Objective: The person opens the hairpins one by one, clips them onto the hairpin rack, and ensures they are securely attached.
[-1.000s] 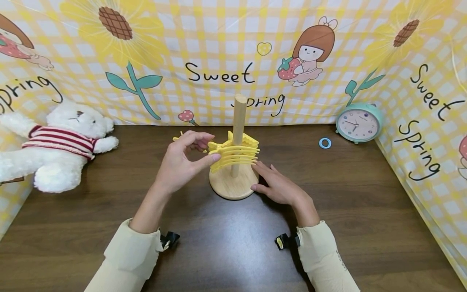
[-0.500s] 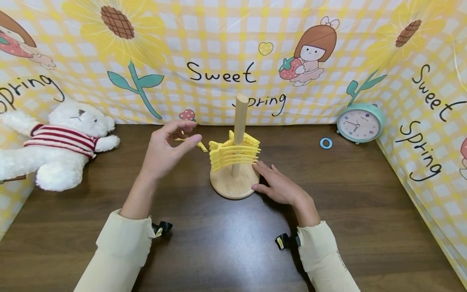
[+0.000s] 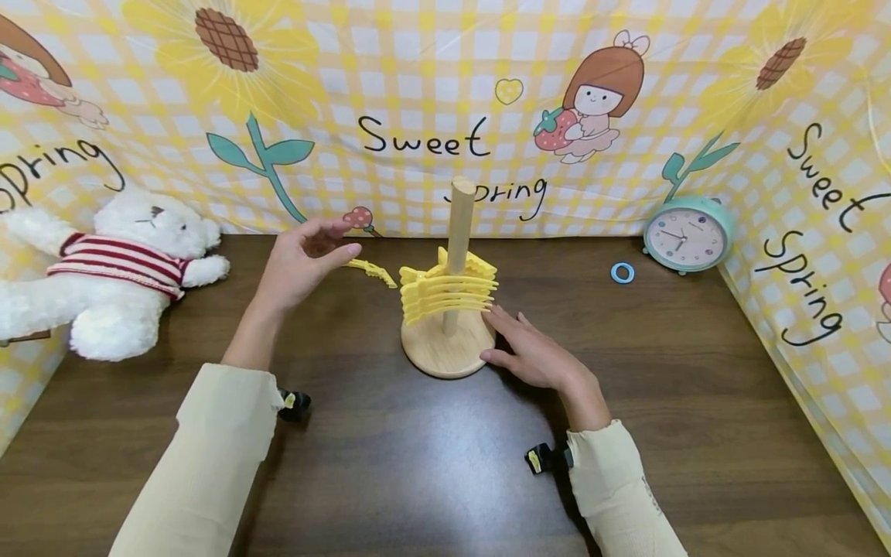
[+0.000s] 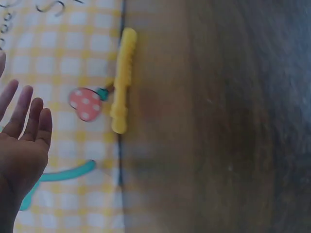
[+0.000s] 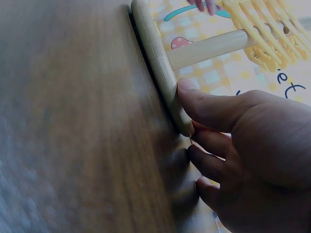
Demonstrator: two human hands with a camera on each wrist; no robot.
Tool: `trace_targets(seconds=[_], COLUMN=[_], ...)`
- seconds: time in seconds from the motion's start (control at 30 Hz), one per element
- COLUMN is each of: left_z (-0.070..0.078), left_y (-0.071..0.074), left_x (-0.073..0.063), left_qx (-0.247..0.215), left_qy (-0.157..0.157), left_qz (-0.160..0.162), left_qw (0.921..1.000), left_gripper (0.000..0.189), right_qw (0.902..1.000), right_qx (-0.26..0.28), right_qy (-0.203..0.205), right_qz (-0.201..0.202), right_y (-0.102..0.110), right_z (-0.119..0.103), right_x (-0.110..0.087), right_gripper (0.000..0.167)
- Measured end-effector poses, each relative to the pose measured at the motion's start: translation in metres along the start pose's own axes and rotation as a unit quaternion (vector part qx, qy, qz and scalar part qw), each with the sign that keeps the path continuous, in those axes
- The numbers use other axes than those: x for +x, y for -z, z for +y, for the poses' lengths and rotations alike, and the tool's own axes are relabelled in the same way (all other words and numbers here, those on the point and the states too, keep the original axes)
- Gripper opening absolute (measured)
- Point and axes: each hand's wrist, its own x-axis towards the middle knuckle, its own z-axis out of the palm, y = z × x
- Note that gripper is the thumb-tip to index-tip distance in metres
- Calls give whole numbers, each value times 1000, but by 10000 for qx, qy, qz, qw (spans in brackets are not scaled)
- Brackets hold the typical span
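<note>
A round wooden base (image 3: 444, 357) with an upright post (image 3: 459, 220) stands mid-table. Several yellow plastic pieces (image 3: 448, 297) are threaded on the post in a stack, held above the base. My right hand (image 3: 532, 360) grips the base's right rim; in the right wrist view the thumb (image 5: 192, 94) lies over the edge and the fingers sit beside it. Left of the stand, my left hand (image 3: 298, 259) hovers with fingers loosely bent, holding nothing. Beyond its thumb, another yellow piece (image 3: 373, 271) lies on the table, partly hidden in the head view. The left wrist view shows a long, bumpy yellow piece (image 4: 123, 80).
A white teddy bear (image 3: 125, 259) in a striped shirt leans at the left. Toward the back right are a blue ring (image 3: 623, 272) and a green alarm clock (image 3: 685, 236). Patterned yellow cloth (image 3: 418, 70) walls the table on the back and sides.
My left hand has left the stack on the post and moved left toward the loose yellow piece. The right hand has stayed at the base.
</note>
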Motion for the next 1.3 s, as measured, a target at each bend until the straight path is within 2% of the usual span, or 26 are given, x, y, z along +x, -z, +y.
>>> trace_targets(seconds=[0.1,0.33,0.63,0.87,1.1,1.3], left_z=[-10,-32,-51,-64,-69,-74], left_y=[3,12,12,14,13,13], left_x=[5,21,37,35,34,35], left_qx=[190,514,577,609,1151,1280], left_qy=[195,694,1055,1387,1472,1556], left_qz=[-163,-815,-1234,-1255,-1371,-1357], left_qw=[9995,9929,9850,9805,9728,9701], left_gripper=[40,58,57,60,58,53], right_qw=[10000,9998,9999,9997,9998,9998], right_qx=[-7,-25,-21,-39,-55,-38], right_qy=[45,175,119,217,160,205], right_qz=[4,46,39,41,44,58], right_y=[0,0,1,0,0,0], right_z=[0,0,0,1,2,2], right_x=[0,-1,-2,-2,-1,-1], right_gripper=[69,69,69,69,69,68])
